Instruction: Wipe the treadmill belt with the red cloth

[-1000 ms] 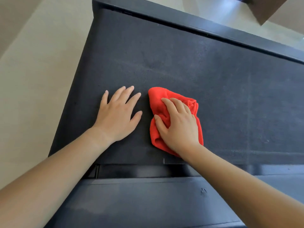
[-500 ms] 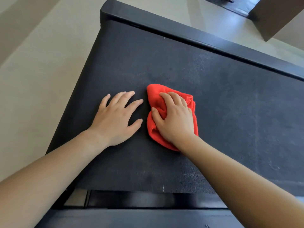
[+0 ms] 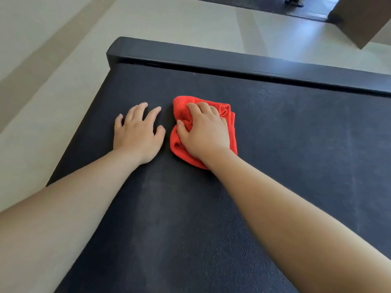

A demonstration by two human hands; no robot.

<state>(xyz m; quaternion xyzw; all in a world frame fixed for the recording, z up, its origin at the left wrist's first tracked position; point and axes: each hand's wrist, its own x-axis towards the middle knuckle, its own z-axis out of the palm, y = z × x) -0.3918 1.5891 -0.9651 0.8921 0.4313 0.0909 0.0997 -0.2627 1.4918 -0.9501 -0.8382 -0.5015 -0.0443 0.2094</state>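
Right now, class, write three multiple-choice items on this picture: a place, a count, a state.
1. Where is the red cloth?
A. On the floor
B. On the treadmill belt, under the right hand
C. Hung on a hook

2. How many hands touch the cloth?
A. None
B. One
C. Two

3. What is the left hand doing?
A. Resting on the belt, holding nothing
B. Gripping the cloth
C. Waving

Answers: 1 B, it lies bunched on the belt; 2 B, only the right hand grips it; 3 A, its fingers lie on bare belt beside the cloth.
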